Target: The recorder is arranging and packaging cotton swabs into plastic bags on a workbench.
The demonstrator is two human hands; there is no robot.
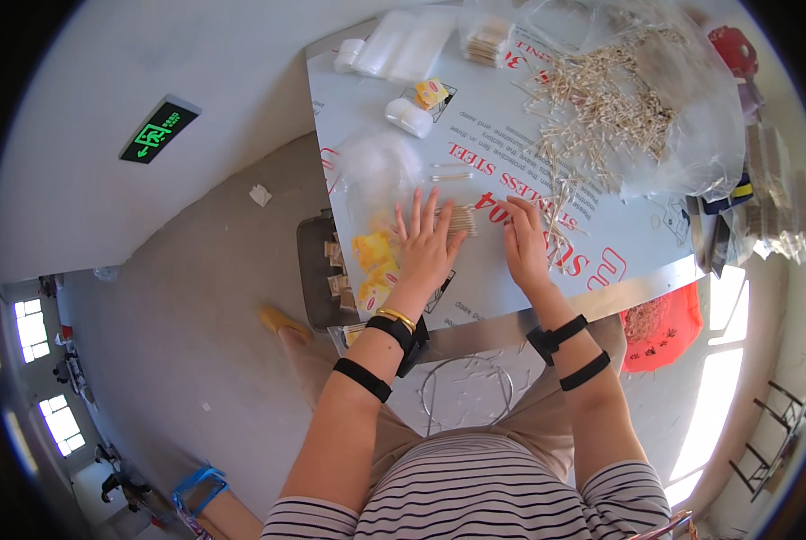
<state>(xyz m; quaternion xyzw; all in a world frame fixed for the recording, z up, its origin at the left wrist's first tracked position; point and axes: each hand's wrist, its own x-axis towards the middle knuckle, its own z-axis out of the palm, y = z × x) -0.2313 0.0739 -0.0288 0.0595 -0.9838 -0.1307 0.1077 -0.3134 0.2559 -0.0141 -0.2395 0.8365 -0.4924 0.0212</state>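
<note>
My left hand (428, 247) lies open with its fingers spread, palm down at the edge of a small row of wooden-stick cotton swabs (462, 221). Its thumb and fingers partly cover that row. To the right, my right hand (527, 247) hovers at the table, loosely curved, with thumb and fingertips apart and nothing visible between them. Beside it runs a trail of loose swabs (558, 225). A couple of single swabs (451, 171) lie just beyond my left fingertips. Yellow printed packets (376, 256) and clear plastic film (380, 166) lie left of my left hand.
A large swab heap (601, 103) spills from a clear bag (704, 135) at the far right. Stacked plastic bags (401, 43), a swab pack (487, 43) and a white roll (409, 117) lie at the back. A dark bin (317, 288) stands beside the steel table's left edge.
</note>
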